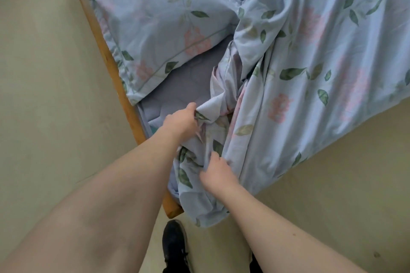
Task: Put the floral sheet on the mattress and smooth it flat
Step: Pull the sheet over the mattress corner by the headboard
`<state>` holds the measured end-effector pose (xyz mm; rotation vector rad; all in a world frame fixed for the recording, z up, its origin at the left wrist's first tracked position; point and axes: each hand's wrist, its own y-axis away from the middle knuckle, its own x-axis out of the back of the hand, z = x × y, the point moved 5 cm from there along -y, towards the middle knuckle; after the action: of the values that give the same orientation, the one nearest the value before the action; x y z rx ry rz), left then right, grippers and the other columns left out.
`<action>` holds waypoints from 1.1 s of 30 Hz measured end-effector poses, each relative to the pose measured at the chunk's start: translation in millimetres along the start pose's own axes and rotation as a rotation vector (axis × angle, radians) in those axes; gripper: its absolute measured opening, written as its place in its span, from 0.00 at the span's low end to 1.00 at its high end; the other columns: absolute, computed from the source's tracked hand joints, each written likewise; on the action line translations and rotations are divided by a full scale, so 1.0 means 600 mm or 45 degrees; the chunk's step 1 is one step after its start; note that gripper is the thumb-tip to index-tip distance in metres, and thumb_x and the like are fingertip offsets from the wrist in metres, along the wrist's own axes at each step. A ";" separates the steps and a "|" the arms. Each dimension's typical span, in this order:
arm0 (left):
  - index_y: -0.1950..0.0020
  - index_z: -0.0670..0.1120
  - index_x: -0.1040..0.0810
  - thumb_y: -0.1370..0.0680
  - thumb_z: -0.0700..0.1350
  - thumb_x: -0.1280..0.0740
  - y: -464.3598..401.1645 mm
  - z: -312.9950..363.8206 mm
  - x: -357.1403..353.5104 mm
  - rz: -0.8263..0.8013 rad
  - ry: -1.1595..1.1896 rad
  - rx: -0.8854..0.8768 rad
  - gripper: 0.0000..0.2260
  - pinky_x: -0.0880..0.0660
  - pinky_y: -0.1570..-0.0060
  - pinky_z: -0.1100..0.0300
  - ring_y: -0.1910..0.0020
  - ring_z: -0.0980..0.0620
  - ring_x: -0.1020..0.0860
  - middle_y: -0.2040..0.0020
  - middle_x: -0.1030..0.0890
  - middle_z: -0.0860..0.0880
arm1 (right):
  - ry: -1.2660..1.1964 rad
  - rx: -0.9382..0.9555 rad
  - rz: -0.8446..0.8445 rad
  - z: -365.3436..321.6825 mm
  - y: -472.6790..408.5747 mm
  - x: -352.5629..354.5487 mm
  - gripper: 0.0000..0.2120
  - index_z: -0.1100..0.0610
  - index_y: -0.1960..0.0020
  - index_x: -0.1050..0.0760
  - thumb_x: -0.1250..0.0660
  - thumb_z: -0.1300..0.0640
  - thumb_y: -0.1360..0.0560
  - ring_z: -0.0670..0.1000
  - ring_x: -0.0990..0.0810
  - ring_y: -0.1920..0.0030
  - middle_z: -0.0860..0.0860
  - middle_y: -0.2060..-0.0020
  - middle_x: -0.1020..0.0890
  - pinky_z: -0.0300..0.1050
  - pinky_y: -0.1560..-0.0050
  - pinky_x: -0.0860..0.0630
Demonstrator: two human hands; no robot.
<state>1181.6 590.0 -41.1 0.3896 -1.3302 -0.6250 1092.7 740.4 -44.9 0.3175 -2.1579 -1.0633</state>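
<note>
Floral sheet (310,73) lies rumpled across the bed, bunched in the middle and hanging over the near edge toward the floor (44,73). Left hand (180,123) grips a gathered fold; right hand (216,172) pinches the fabric below it. Grey quilted mattress (177,86) shows bare beside a matching pillow (155,17).

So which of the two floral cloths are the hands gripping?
The bunched floral sheet on the right, held by the left hand and right hand. The other, a flat pillowcase, lies untouched at upper left.
</note>
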 end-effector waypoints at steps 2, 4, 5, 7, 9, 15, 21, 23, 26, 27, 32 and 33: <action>0.43 0.49 0.26 0.21 0.48 0.42 0.000 -0.020 -0.017 -0.038 0.002 -0.100 0.10 0.24 0.53 0.51 0.50 0.43 0.22 0.51 0.21 0.48 | 0.018 -0.077 0.083 0.002 -0.011 -0.019 0.14 0.55 0.38 0.35 0.40 0.54 0.22 0.58 0.24 0.43 0.55 0.41 0.25 0.50 0.47 0.26; 0.47 0.47 0.26 0.21 0.46 0.42 0.017 -0.054 -0.021 -0.005 0.030 -0.098 0.07 0.25 0.57 0.52 0.54 0.44 0.24 0.54 0.22 0.48 | 0.123 -0.052 0.093 -0.005 -0.012 -0.035 0.07 0.54 0.44 0.30 0.42 0.56 0.21 0.57 0.22 0.48 0.54 0.46 0.22 0.52 0.47 0.24; 0.48 0.47 0.27 0.22 0.43 0.43 0.028 -0.076 -0.022 0.010 0.042 -0.069 0.07 0.26 0.58 0.52 0.55 0.44 0.24 0.55 0.23 0.48 | 0.191 -0.026 0.069 -0.011 -0.008 -0.043 0.07 0.54 0.45 0.28 0.43 0.56 0.21 0.56 0.22 0.48 0.54 0.47 0.21 0.53 0.46 0.23; 0.49 0.47 0.28 0.24 0.41 0.44 0.063 -0.132 -0.026 -0.017 0.050 -0.002 0.07 0.26 0.58 0.52 0.57 0.44 0.24 0.54 0.23 0.48 | 0.291 0.011 0.013 -0.028 0.009 -0.066 0.09 0.55 0.44 0.27 0.43 0.56 0.21 0.57 0.23 0.47 0.54 0.45 0.22 0.52 0.45 0.25; 0.47 0.47 0.27 0.24 0.40 0.44 0.105 -0.193 -0.035 -0.068 0.090 0.074 0.10 0.24 0.54 0.51 0.55 0.44 0.24 0.52 0.23 0.48 | 0.364 0.009 0.069 -0.049 0.031 -0.080 0.12 0.57 0.39 0.29 0.43 0.56 0.21 0.58 0.25 0.41 0.55 0.40 0.24 0.51 0.43 0.27; 0.49 0.47 0.27 0.27 0.38 0.44 0.220 -0.327 -0.036 -0.024 0.272 0.244 0.11 0.25 0.54 0.52 0.56 0.43 0.25 0.56 0.24 0.48 | 0.742 0.068 0.345 -0.128 0.079 -0.117 0.23 0.56 0.33 0.44 0.39 0.52 0.24 0.60 0.33 0.40 0.58 0.38 0.36 0.52 0.42 0.32; 0.59 0.48 0.32 0.26 0.36 0.46 0.312 -0.400 -0.050 0.003 0.497 0.261 0.08 0.30 0.61 0.53 0.59 0.43 0.26 0.62 0.26 0.48 | 0.964 0.328 0.277 -0.188 0.109 -0.207 0.12 0.54 0.40 0.29 0.40 0.56 0.22 0.58 0.27 0.43 0.55 0.44 0.26 0.50 0.47 0.31; 0.61 0.47 0.33 0.27 0.35 0.46 0.336 -0.418 -0.063 -0.006 0.576 0.250 0.08 0.33 0.63 0.54 0.60 0.43 0.27 0.63 0.26 0.47 | 0.908 0.337 0.275 -0.197 0.118 -0.227 0.10 0.54 0.42 0.27 0.42 0.57 0.22 0.57 0.25 0.45 0.54 0.46 0.23 0.50 0.48 0.30; 0.56 0.43 0.28 0.28 0.34 0.46 0.369 -0.460 -0.094 -0.050 0.724 0.282 0.10 0.30 0.60 0.53 0.58 0.43 0.26 0.59 0.23 0.44 | 0.883 0.380 0.153 -0.205 0.133 -0.267 0.10 0.54 0.44 0.27 0.44 0.57 0.22 0.58 0.24 0.48 0.54 0.47 0.21 0.50 0.54 0.32; 0.54 0.42 0.26 0.28 0.34 0.46 0.380 -0.477 -0.108 -0.067 0.760 0.304 0.11 0.29 0.58 0.53 0.57 0.43 0.25 0.57 0.22 0.43 | 0.885 0.374 0.071 -0.203 0.139 -0.282 0.10 0.54 0.44 0.28 0.44 0.57 0.22 0.58 0.23 0.49 0.54 0.48 0.21 0.50 0.55 0.33; 0.40 0.44 0.23 0.24 0.36 0.45 0.406 -0.519 -0.170 -0.251 0.632 0.387 0.17 0.25 0.45 0.53 0.46 0.41 0.23 0.44 0.20 0.42 | 0.717 0.185 -0.194 -0.204 0.151 -0.300 0.09 0.54 0.45 0.29 0.45 0.58 0.23 0.56 0.24 0.49 0.54 0.47 0.22 0.52 0.46 0.25; 0.37 0.44 0.25 0.22 0.38 0.45 0.402 -0.516 -0.175 -0.312 0.554 0.393 0.17 0.26 0.43 0.52 0.44 0.41 0.23 0.41 0.21 0.42 | 0.683 0.161 -0.199 -0.206 0.151 -0.291 0.12 0.54 0.42 0.29 0.45 0.57 0.23 0.56 0.23 0.47 0.54 0.46 0.22 0.53 0.44 0.25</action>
<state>1519.2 816.5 -43.5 0.8977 -0.9650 -0.4986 1311.3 809.6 -7.3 0.7495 -1.7348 -0.8077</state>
